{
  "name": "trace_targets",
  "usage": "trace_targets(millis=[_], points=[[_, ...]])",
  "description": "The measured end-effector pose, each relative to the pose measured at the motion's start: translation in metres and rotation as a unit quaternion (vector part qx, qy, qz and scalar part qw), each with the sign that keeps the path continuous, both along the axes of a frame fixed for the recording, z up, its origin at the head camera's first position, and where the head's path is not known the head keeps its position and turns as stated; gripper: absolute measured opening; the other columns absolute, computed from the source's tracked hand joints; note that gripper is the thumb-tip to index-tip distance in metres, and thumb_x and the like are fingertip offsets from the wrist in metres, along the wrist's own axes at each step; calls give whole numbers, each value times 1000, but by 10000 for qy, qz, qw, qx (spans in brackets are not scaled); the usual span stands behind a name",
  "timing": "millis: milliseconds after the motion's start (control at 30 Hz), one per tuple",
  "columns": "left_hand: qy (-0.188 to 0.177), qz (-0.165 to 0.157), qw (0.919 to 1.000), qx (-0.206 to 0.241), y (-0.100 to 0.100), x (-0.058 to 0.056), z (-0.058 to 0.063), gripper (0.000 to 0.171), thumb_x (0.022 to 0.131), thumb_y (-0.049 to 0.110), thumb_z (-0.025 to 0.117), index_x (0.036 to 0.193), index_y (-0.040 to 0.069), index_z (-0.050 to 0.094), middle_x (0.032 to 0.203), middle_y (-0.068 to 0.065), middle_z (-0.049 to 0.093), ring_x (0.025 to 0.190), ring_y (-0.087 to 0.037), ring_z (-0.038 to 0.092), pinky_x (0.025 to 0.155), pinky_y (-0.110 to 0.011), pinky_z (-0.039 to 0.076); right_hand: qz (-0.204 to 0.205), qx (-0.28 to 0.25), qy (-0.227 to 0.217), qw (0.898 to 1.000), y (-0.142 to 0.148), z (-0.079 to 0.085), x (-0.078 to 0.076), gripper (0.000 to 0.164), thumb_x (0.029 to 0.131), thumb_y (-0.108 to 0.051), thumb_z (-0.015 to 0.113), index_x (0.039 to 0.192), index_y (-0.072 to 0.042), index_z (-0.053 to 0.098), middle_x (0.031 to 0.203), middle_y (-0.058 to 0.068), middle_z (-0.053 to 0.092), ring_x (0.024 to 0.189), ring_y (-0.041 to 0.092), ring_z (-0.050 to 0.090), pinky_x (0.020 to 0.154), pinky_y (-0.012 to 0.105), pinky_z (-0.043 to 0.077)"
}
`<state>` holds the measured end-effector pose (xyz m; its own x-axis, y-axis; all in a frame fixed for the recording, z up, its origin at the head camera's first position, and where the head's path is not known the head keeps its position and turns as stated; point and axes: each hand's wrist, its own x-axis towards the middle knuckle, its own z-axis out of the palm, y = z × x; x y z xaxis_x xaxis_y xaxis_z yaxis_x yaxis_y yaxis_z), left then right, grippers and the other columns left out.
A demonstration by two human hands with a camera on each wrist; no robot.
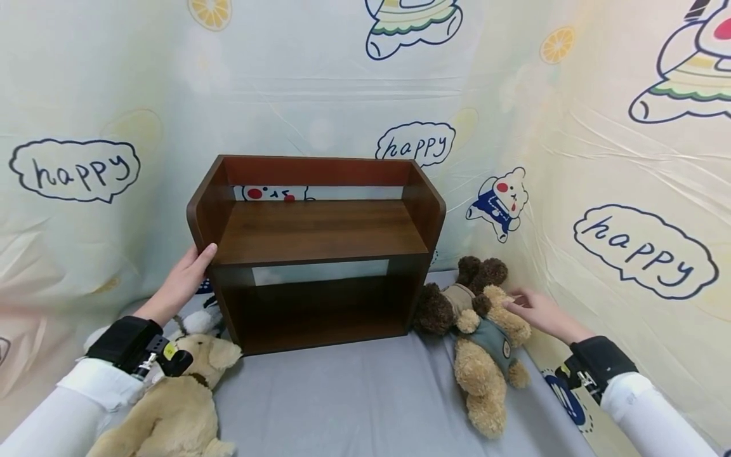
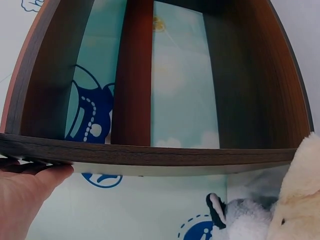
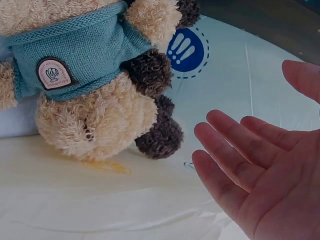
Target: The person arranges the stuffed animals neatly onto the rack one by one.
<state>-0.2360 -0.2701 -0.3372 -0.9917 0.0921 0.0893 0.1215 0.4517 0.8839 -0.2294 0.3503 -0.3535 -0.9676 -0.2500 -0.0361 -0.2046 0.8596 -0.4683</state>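
Observation:
A dark brown wooden shelf [image 1: 325, 231] with two levels stands on the grey surface in the head view. Against the outside of its left side panel rests my left hand [image 1: 178, 279], thumb near the front edge; the left wrist view shows the fingers [image 2: 32, 192] laid along that panel, partly hidden. My right hand [image 1: 539, 311] is held beside a light tan teddy bear [image 1: 480, 368] in a blue-green knitted top. In the right wrist view its fingers [image 3: 240, 150] are spread, with nothing in the palm, apart from the bear. A dark brown plush toy [image 1: 435, 311] lies behind that bear.
On the left a beige plush dog [image 1: 171, 400] lies under my left forearm, with a grey-and-white plush toy [image 1: 200, 320] behind it. A printed cloth [image 1: 320, 101] hangs at the back. Another printed wall [image 1: 639, 190] borders the right side.

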Motion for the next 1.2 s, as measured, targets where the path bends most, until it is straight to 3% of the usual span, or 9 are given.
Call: trace_targets(millis=[467, 833, 1200], points=[[-77, 130, 9995, -275, 3, -4, -3, 67, 97, 47, 22, 145, 15, -12, 150, -19, -7, 133, -47, 2, 94, -72, 8, -587, -64, -130, 9982, 21, -9, 14, 61, 95, -36, 44, 122, 19, 38, 109, 36, 53, 99, 45, 53, 74, 46, 48], [-54, 80, 9993, -362, 4, -2, -2, 69, 97, 48, 23, 145, 12, -11, 150, -21, -4, 131, -49, 7, 94, -71, 12, -654, -366, -380, 9965, 33, -33, 16, 58, 97, -33, 41, 121, 20, 39, 115, 38, 47, 103, 46, 50, 78, 47, 47], [25, 53, 9994, -335, 3, -1, -1, 69, 97, 46, 23, 145, 7, -8, 149, -24, -1, 130, -49, 11, 95, -71, 13, -963, -814, -735, 9893, 41, -63, 15, 55, 97, -30, 41, 117, 21, 44, 111, 35, 52, 99, 43, 53, 77, 44, 49]])
